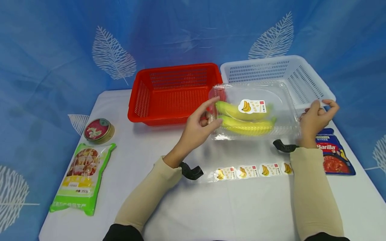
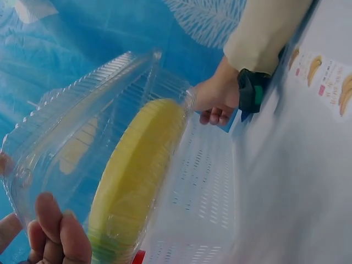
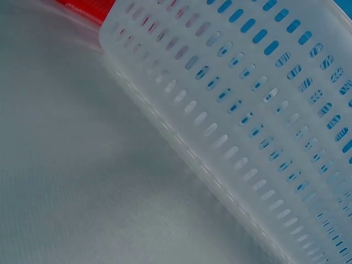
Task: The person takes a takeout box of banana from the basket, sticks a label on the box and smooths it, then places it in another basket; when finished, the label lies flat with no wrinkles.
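Note:
My left hand grips the left end of a clear plastic clamshell box, thumb and fingers at its edge. Two yellow-green bananas lie inside, and a white banana sticker is on the lid. In the left wrist view the box is tilted, with left fingertips at its near end. The right hand is by the box's right end, fingers loosely bent, overlapping the front rim of a white basket. No hand shows in the right wrist view, where the white basket fills much of the frame.
A red basket stands left of the white one. A strip of banana stickers lies in front of the box. At the left are a round tin and a green food bag; a blue Barilla pouch lies at the right.

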A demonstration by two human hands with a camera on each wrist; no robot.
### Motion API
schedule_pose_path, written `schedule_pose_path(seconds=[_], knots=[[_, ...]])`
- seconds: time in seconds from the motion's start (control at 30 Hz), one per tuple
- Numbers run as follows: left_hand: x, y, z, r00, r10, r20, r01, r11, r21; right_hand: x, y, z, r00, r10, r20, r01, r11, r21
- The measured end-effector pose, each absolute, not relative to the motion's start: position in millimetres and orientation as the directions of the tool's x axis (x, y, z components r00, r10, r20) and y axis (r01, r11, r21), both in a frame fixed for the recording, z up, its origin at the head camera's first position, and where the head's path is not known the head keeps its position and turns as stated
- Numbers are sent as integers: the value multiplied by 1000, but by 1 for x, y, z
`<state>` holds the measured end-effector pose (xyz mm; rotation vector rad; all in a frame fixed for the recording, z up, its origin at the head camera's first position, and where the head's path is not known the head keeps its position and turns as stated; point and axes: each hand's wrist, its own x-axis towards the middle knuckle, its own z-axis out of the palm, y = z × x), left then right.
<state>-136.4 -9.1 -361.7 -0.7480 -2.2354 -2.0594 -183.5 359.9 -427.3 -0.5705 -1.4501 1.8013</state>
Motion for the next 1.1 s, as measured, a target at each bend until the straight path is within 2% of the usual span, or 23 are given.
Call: schedule_pose_path(seconds=[0.2, 0.4, 0.6, 0.83, 1.1], knots=[[-151, 5, -364, -885, 314, 343, 364, 9, 931, -182, 359, -428, -620, 778, 100, -271, -92, -958], [-167, 25, -366, -885, 280, 373, 390, 5, 921, -182, 362, -431, -648, 761, 32, -247, -170, -954], [-183, 42, -362, -894, 245, 375, 392, 23, 920, -185, 364, -436, -649, 760, 29, -176, -113, -978], [-202, 59, -348, -905, 269, 330, 351, 33, 936, -185, 360, -434, -657, 754, 0, -162, -141, -977], [-224, 72, -344, -923, 275, 269, 297, 66, 953, -182, 360, -428, -652, 756, 50, -227, -131, -965]])
